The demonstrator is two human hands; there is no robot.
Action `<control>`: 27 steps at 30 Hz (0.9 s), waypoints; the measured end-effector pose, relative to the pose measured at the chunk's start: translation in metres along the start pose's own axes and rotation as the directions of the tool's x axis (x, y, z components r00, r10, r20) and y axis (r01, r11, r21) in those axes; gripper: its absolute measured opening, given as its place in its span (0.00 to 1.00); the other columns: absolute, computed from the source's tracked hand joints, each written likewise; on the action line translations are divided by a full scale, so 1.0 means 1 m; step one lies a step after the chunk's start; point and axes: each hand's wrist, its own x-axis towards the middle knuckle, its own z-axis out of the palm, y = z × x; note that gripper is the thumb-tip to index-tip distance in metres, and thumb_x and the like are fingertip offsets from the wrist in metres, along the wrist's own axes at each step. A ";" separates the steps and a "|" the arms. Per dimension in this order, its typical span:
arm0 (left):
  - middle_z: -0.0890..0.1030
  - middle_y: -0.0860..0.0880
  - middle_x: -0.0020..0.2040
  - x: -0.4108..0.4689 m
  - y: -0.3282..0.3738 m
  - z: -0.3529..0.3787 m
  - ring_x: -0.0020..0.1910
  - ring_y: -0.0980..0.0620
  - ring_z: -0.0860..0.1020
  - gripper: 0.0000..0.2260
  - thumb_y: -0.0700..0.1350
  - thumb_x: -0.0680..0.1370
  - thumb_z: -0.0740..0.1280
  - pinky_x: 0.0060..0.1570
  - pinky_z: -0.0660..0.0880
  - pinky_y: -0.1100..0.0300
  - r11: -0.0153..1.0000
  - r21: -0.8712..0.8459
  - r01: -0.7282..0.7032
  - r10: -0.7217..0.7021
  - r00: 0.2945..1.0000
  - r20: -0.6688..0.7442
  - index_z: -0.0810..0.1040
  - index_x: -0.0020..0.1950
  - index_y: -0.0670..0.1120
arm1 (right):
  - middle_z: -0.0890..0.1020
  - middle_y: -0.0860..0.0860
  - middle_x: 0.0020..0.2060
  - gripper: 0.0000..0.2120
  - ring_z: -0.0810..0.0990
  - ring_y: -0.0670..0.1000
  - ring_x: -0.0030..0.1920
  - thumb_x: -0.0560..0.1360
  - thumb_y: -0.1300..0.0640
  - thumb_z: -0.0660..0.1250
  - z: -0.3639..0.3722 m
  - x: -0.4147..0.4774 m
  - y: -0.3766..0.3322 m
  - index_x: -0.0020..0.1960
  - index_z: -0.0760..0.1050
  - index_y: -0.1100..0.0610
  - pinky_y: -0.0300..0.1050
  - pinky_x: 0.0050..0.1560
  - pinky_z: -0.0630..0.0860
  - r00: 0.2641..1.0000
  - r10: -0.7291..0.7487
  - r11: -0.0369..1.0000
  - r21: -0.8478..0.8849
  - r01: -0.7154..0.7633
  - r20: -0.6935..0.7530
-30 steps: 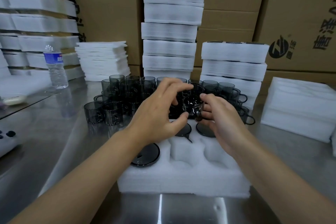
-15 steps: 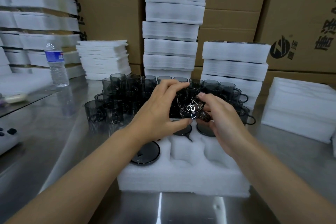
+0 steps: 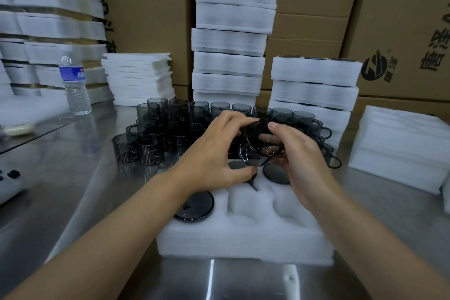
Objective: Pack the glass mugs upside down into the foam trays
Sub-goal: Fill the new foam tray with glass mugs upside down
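Cannot make out the handle of the held mug (image 3: 261,145), covered by fingers of the left hand (image 3: 214,156) and right hand (image 3: 300,153), nor count the loose mugs (image 3: 170,126) massed behind them at centre frame. Cannot see the whole rear left pocket of the foam tray (image 3: 243,243), under the left thumb. Cannot read the bottle label (image 3: 71,73), too small, nor identify the grey device (image 3: 7,185) cut off at the left edge.

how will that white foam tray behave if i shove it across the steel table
The foam tray probably slides easily: it looks light and the steel table is smooth and shiny. Being soft foam, it likely flexes if lifted by one edge. The few upturned mugs seated in it may add little anchoring weight.
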 end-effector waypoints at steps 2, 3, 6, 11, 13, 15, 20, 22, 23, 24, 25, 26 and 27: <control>0.67 0.53 0.61 0.000 0.001 0.000 0.56 0.65 0.66 0.32 0.42 0.67 0.76 0.54 0.62 0.77 1.000 -0.010 -0.024 0.024 1.000 0.000 0.68 0.68 0.44 | 0.84 0.50 0.48 0.12 0.81 0.49 0.49 0.71 0.47 0.70 0.000 0.000 0.000 0.51 0.81 0.51 0.45 0.49 0.75 0.999 -0.012 0.999 0.032 0.013 -0.039; 0.67 0.53 0.60 0.000 0.001 -0.001 0.56 0.66 0.67 0.31 0.41 0.67 0.76 0.53 0.62 0.77 0.999 -0.018 -0.030 0.030 1.000 0.001 0.69 0.68 0.43 | 0.83 0.50 0.48 0.15 0.81 0.49 0.49 0.70 0.47 0.71 0.000 0.000 -0.001 0.53 0.80 0.53 0.46 0.50 0.76 0.998 -0.015 0.999 0.048 0.018 -0.054; 0.68 0.54 0.58 -0.001 0.001 0.000 0.55 0.69 0.67 0.29 0.40 0.66 0.76 0.51 0.63 0.78 0.998 -0.048 -0.044 0.044 0.999 -0.007 0.71 0.65 0.43 | 0.82 0.52 0.50 0.19 0.81 0.51 0.49 0.70 0.50 0.74 0.000 0.000 -0.001 0.57 0.76 0.54 0.50 0.54 0.76 0.998 -0.028 0.996 0.081 0.033 -0.064; 0.69 0.57 0.58 -0.001 0.002 -0.001 0.53 0.64 0.70 0.26 0.47 0.65 0.75 0.45 0.70 0.70 0.997 -0.072 -0.039 0.037 0.999 -0.039 0.72 0.61 0.50 | 0.82 0.53 0.52 0.27 0.82 0.49 0.47 0.62 0.49 0.78 0.001 0.000 -0.002 0.58 0.73 0.51 0.48 0.53 0.78 0.996 -0.053 0.990 0.129 0.062 -0.070; 0.70 0.57 0.59 -0.001 0.001 -0.001 0.52 0.61 0.72 0.25 0.50 0.65 0.75 0.44 0.73 0.64 0.997 -0.076 -0.028 0.023 0.997 -0.071 0.71 0.59 0.53 | 0.81 0.53 0.53 0.30 0.83 0.48 0.47 0.59 0.47 0.76 0.002 -0.001 -0.002 0.58 0.73 0.49 0.48 0.54 0.78 0.996 -0.065 0.989 0.126 0.072 -0.055; 0.70 0.57 0.59 -0.001 0.000 0.000 0.52 0.59 0.72 0.24 0.51 0.64 0.77 0.43 0.73 0.64 0.997 -0.073 -0.022 0.015 0.995 -0.095 0.72 0.57 0.54 | 0.79 0.54 0.56 0.32 0.82 0.48 0.49 0.56 0.45 0.77 0.001 -0.001 -0.001 0.58 0.72 0.48 0.48 0.56 0.77 0.996 -0.080 0.991 0.106 0.083 -0.034; 0.70 0.56 0.60 0.000 -0.004 0.002 0.53 0.58 0.73 0.32 0.52 0.62 0.80 0.45 0.70 0.69 0.998 -0.066 -0.011 0.005 0.995 -0.097 0.67 0.60 0.55 | 0.78 0.50 0.59 0.38 0.79 0.50 0.59 0.51 0.41 0.77 0.004 -0.004 0.002 0.60 0.71 0.43 0.55 0.62 0.74 0.994 -0.074 0.997 -0.005 0.075 0.076; 0.70 0.58 0.62 0.000 -0.004 0.002 0.56 0.60 0.72 0.39 0.53 0.62 0.79 0.47 0.69 0.71 0.998 -0.065 -0.001 -0.003 0.998 -0.070 0.64 0.67 0.57 | 0.78 0.50 0.59 0.35 0.79 0.50 0.59 0.55 0.43 0.77 0.004 -0.005 0.002 0.60 0.70 0.42 0.54 0.62 0.74 0.992 -0.085 0.996 -0.026 0.088 0.097; 0.69 0.60 0.63 0.000 -0.004 0.001 0.57 0.61 0.72 0.41 0.54 0.62 0.79 0.48 0.69 0.71 0.999 -0.053 -0.004 0.001 0.999 -0.048 0.63 0.70 0.57 | 0.78 0.50 0.59 0.33 0.78 0.50 0.59 0.57 0.44 0.77 0.004 -0.005 0.002 0.59 0.70 0.42 0.53 0.62 0.74 0.990 -0.088 0.995 -0.035 0.092 0.106; 0.69 0.61 0.63 0.000 -0.005 0.001 0.58 0.62 0.71 0.42 0.54 0.62 0.79 0.50 0.69 0.70 0.999 -0.039 -0.009 0.007 1.000 -0.026 0.62 0.72 0.57 | 0.78 0.51 0.59 0.31 0.78 0.51 0.59 0.59 0.45 0.77 0.004 -0.006 0.002 0.59 0.70 0.42 0.53 0.63 0.74 0.989 -0.088 0.995 -0.039 0.093 0.120; 0.69 0.61 0.64 0.000 -0.005 0.001 0.59 0.62 0.71 0.42 0.54 0.63 0.78 0.51 0.70 0.69 1.000 -0.027 -0.015 0.015 1.000 -0.011 0.62 0.73 0.56 | 0.78 0.52 0.59 0.29 0.78 0.51 0.60 0.62 0.47 0.78 0.004 -0.006 0.002 0.60 0.70 0.43 0.53 0.63 0.73 0.987 -0.088 0.995 -0.036 0.093 0.137; 0.69 0.61 0.63 0.000 -0.005 0.002 0.60 0.61 0.71 0.42 0.54 0.63 0.78 0.52 0.71 0.67 1.000 -0.018 -0.025 0.024 1.000 -0.005 0.63 0.73 0.56 | 0.78 0.53 0.58 0.28 0.78 0.51 0.60 0.65 0.49 0.77 0.004 -0.006 0.002 0.61 0.70 0.44 0.52 0.63 0.73 0.984 -0.089 0.995 -0.030 0.095 0.152; 0.70 0.61 0.63 0.000 -0.004 0.002 0.60 0.60 0.72 0.41 0.54 0.63 0.78 0.53 0.71 0.66 0.999 -0.011 -0.035 0.035 0.999 -0.006 0.64 0.73 0.56 | 0.79 0.53 0.58 0.26 0.79 0.50 0.59 0.67 0.51 0.76 0.004 -0.007 0.001 0.62 0.71 0.46 0.51 0.62 0.74 0.982 -0.092 0.995 -0.024 0.097 0.163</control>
